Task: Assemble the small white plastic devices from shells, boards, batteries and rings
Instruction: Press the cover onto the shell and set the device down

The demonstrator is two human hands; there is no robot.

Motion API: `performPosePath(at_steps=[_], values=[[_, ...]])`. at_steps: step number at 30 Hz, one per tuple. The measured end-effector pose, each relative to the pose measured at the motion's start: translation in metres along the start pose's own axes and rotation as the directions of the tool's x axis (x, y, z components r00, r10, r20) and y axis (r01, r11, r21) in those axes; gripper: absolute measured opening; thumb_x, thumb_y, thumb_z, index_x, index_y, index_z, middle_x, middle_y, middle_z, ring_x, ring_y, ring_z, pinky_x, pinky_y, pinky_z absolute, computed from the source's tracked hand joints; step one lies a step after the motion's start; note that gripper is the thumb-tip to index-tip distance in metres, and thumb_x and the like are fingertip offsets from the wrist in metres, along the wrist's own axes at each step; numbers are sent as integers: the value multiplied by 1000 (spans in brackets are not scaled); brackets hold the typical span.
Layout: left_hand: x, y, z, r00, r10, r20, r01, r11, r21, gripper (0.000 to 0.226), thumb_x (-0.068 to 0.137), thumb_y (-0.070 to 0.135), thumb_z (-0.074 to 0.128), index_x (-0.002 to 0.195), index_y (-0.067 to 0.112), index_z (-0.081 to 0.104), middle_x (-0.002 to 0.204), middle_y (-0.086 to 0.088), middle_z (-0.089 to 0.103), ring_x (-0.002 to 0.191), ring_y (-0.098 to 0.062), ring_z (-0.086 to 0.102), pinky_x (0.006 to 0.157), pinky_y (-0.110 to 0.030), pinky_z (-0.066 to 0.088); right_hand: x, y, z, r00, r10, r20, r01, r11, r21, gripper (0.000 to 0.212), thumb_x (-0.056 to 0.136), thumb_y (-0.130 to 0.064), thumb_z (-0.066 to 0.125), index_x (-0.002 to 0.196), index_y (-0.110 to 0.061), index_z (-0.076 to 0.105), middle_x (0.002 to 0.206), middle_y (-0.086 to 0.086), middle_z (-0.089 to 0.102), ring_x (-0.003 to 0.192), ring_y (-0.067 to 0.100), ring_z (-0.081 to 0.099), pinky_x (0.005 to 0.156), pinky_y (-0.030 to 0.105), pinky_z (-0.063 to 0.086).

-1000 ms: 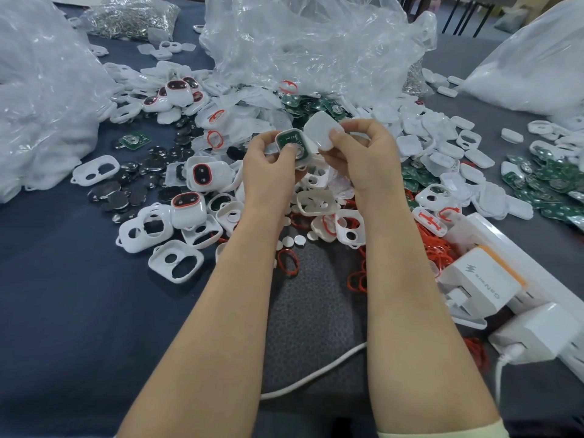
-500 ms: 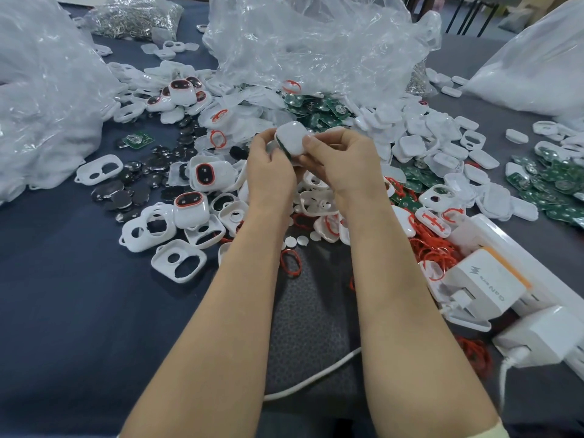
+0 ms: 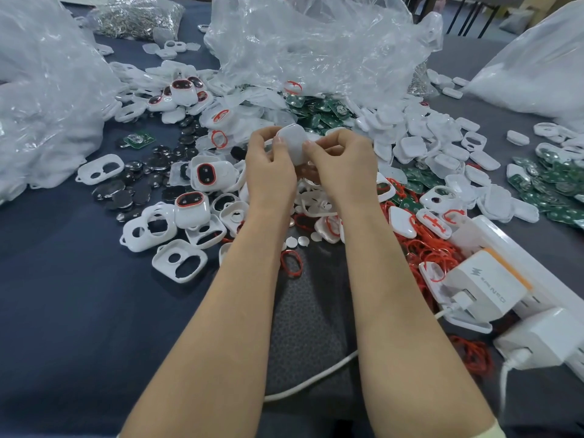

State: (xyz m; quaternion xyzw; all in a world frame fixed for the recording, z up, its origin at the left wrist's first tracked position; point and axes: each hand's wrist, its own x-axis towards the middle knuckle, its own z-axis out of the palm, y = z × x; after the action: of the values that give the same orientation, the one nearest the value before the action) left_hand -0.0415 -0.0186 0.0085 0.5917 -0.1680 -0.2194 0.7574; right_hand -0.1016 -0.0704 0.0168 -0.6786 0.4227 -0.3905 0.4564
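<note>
Both hands meet over the middle of the table around one small white device. My left hand grips its left side, thumb on the white back cover. My right hand grips the right side with its thumb pressed on the cover. The board inside is hidden by the cover. Around the hands lie white front shells, finished devices with red-ringed dark faces, coin batteries, green boards and red rings.
Clear plastic bags stand at the back, left and right. A white power strip with chargers lies at the right front, its cable running between my forearms. White back covers and more green boards spread to the right.
The white back cover, held apart in my right hand a second ago, now sits over the green board in the shell. Both thumbs press on it.
</note>
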Motion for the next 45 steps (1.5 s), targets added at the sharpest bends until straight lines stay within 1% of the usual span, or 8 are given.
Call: performPosePath(at_steps=[5,10,13,18,24,32,37,45], values=[[-2,-1,-2,998,-17,55,18,1000,-20,16,101,10,41,96,20,53,108,-16,60,88,-23,63,72,-35,61,2,1,-6,999,-51,6,51,995,-83,12,87,-22,67,78,-18,60,82,8,68,79,23,67,78,42,56],[-4,2,-3,989,-25,143,28,999,-23,13,101,10,42,102,16,54,108,-20,62,86,-23,63,69,-30,60,10,5,-18,980,41,192,-72,985,156,10,91,-12,63,99,-15,68,83,-2,66,66,5,60,59,18,48],[-6,3,-4,982,-15,190,19,1000,-17,13,102,10,42,103,15,54,95,-11,61,82,-20,63,68,-28,60,12,7,-21,967,118,228,-176,951,254,7,90,-10,64,88,-17,65,75,-2,63,50,0,54,58,20,46],[-6,4,-7,976,-7,217,4,1000,11,16,102,9,40,102,16,54,103,-16,61,87,-23,64,72,-30,60,12,4,-24,935,195,296,-294,892,344,17,90,-7,63,80,-20,62,68,-1,57,42,3,43,48,18,37],[-8,4,-6,976,-31,214,27,999,22,21,103,10,40,94,22,55,97,-10,61,84,-21,63,72,-31,60,13,5,-28,920,177,349,-291,907,306,21,93,-7,57,92,-24,68,78,5,54,47,5,42,50,18,37],[-7,2,-4,967,-85,239,94,995,-28,16,103,11,41,100,16,57,101,-13,61,87,-23,61,62,-23,57,11,7,-24,952,172,252,-233,944,235,12,94,-28,60,89,-22,68,78,8,50,47,8,37,46,22,29],[-7,2,-8,953,-101,285,136,985,-104,18,103,10,42,95,16,58,93,-10,62,78,-19,62,58,-21,55,11,4,-21,963,120,241,-180,953,242,17,97,-20,54,85,-19,67,68,0,55,51,7,45,48,21,36],[-9,-1,-4,920,-93,381,160,976,-147,21,95,5,56,101,24,60,87,-7,68,83,-21,62,80,-31,54,11,6,-7,998,53,36,-60,977,207,20,99,-17,50,90,-16,68,93,7,66,92,27,62,86,45,52]])
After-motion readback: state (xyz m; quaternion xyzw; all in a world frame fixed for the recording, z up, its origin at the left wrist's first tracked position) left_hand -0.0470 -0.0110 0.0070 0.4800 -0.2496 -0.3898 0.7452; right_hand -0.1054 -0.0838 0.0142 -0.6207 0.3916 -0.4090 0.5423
